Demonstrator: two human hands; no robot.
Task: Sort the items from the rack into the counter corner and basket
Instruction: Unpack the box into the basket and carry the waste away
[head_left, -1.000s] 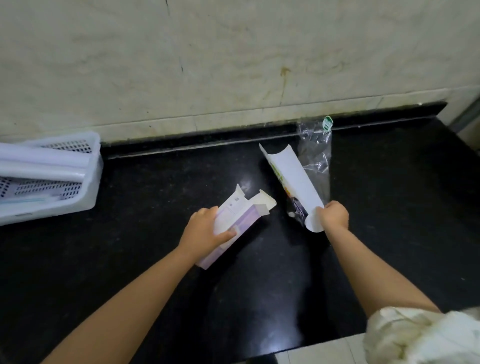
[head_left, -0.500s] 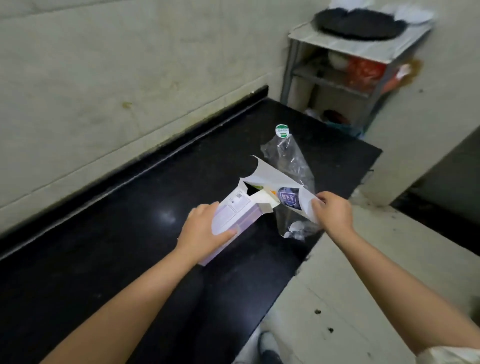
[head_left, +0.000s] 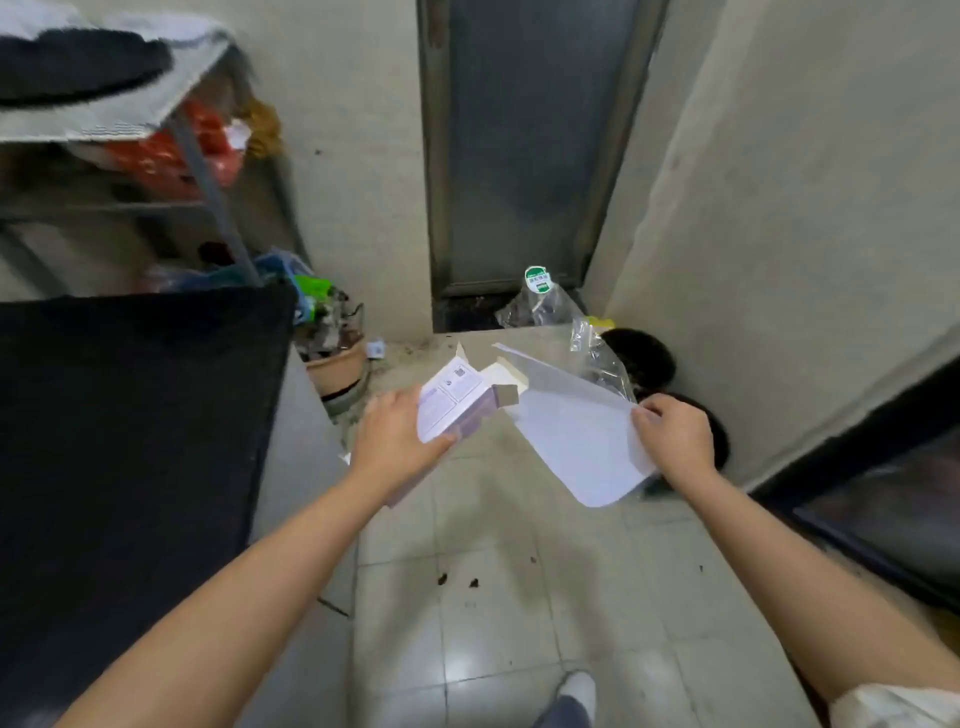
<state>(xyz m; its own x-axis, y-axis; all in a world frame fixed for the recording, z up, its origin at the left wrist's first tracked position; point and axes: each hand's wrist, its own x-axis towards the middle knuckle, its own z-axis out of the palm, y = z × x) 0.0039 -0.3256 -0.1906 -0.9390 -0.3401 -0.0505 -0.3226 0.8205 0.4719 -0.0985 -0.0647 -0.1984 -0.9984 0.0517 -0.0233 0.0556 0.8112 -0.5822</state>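
My left hand (head_left: 397, 441) grips a small purple-and-white carton (head_left: 454, 402) with its end flaps open, held above the tiled floor. My right hand (head_left: 675, 439) pinches a flattened white cardboard sheet (head_left: 576, 436) together with a clear plastic bag (head_left: 550, 304) that carries a green sticker; the bag sticks out behind the sheet. Both hands are off the black counter (head_left: 130, 441), which lies to the left. The metal rack (head_left: 202, 156) stands at the upper left, blurred, with red and orange items on its shelves. No basket is in view.
A clay pot (head_left: 337, 364) with debris sits on the floor beside the counter's end. Two dark round objects (head_left: 641, 353) lie by the right wall. A closed grey door (head_left: 524, 140) is ahead. A dark ledge (head_left: 883, 499) runs along the right. My shoe (head_left: 574, 691) shows at the bottom.
The view has swung right, from the counter and wall to the floor and door. Both hands kept hold of the carton, the sheet and the bag and carried them off the counter.
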